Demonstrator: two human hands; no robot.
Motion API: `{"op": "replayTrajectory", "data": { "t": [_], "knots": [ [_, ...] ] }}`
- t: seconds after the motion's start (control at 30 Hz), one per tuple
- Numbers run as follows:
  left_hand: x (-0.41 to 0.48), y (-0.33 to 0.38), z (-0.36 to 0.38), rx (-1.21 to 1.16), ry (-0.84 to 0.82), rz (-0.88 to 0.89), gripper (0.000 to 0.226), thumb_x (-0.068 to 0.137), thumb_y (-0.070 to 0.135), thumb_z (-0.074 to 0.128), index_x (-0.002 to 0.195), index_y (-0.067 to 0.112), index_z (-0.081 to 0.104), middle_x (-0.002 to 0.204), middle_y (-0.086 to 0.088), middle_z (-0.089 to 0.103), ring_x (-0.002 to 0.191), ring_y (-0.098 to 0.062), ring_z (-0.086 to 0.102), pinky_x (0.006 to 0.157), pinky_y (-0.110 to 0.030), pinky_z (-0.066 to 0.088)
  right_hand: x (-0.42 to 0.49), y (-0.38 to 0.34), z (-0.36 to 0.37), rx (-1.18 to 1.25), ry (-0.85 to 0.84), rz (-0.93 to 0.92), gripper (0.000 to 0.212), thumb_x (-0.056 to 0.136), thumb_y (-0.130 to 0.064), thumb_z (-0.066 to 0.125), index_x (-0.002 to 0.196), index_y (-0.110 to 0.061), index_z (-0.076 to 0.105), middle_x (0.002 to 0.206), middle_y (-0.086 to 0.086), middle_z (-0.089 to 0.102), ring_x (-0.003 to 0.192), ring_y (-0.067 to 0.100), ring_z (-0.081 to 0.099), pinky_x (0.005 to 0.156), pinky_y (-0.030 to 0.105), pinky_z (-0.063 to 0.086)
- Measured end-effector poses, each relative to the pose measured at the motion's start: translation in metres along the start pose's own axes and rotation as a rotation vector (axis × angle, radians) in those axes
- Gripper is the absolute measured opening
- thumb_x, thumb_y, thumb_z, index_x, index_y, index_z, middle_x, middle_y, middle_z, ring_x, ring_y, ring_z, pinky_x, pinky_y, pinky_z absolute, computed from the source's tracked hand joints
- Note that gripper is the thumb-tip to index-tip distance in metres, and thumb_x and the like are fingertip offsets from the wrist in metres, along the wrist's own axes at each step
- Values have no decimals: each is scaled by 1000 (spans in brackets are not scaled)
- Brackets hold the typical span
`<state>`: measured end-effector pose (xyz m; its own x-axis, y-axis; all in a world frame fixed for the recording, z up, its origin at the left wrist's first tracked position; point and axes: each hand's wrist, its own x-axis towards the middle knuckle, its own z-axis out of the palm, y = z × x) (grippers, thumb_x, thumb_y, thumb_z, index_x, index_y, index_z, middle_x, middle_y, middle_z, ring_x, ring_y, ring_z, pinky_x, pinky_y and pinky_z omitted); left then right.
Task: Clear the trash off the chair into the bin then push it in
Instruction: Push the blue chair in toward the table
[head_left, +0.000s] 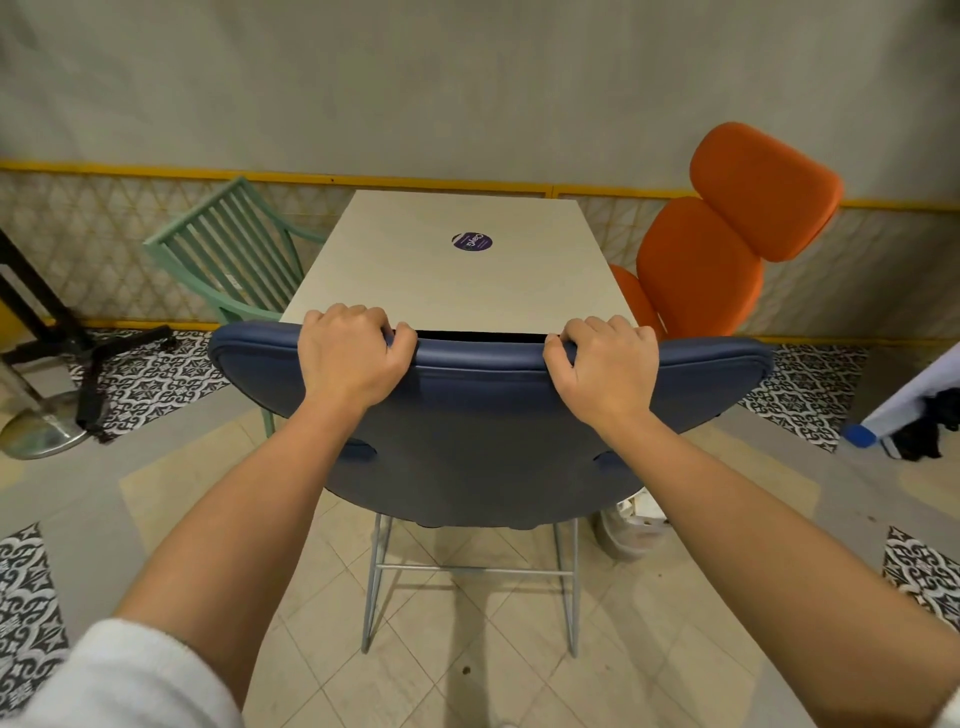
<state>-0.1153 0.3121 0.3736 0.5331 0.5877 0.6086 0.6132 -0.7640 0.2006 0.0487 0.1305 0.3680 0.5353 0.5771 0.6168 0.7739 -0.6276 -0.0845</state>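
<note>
Both hands grip the top rim of the blue chair's (483, 447) backrest. The left hand (353, 358) and the right hand (602, 364) sit either side of its middle, fingers (363, 317) curled tight over the rim and holding it. The chair faces the table (467, 280) and lines up with the table's long axis, which runs away from the person toward the wall. The backrest's rim lies just short of the table's near edge, with only a thin dark gap between them, so the seat is probably under the table. The seat is hidden behind the backrest, so I cannot tell whether any trash is left on it. What looks like a white bin (631, 535) stands on the floor short of the table's near right corner, beside the chair's right rear leg. Any push left to make goes straight ahead toward the table. The two hands are evenly placed, so equal pressure should keep the chair square.
</note>
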Motion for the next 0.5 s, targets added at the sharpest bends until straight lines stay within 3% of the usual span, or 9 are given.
{"op": "replayTrajectory", "data": {
  "t": [0.13, 0.37, 0.5],
  "knots": [
    [-1, 2, -2, 22, -12, -12, 43, 82, 37, 33, 55, 9, 53, 53, -7, 51, 55, -24, 41, 66, -34, 30, 1, -1, -1, 2, 4, 13, 51, 86, -46, 30, 82, -13, 69, 77, 5, 69, 72, 23, 57, 65, 31, 28],
    [9, 7, 5, 46, -34, -3, 50, 82, 36, 31, 51, 6, 56, 46, -6, 45, 46, -25, 38, 64, -34, 34, 12, 7, 5, 0, 0, 14, 50, 84, -46, 32, 82, -14, 70, 77, 6, 68, 70, 23, 57, 63, 29, 28],
    [13, 5, 9, 32, 28, 33, 45, 81, 34, 32, 48, 8, 47, 44, -6, 41, 46, -24, 31, 58, -32, 26, 16, 7, 8, 23, 31, 13, 47, 85, -44, 36, 78, -13, 70, 73, 6, 68, 67, 23, 57, 61, 28, 29]
  ]
}}
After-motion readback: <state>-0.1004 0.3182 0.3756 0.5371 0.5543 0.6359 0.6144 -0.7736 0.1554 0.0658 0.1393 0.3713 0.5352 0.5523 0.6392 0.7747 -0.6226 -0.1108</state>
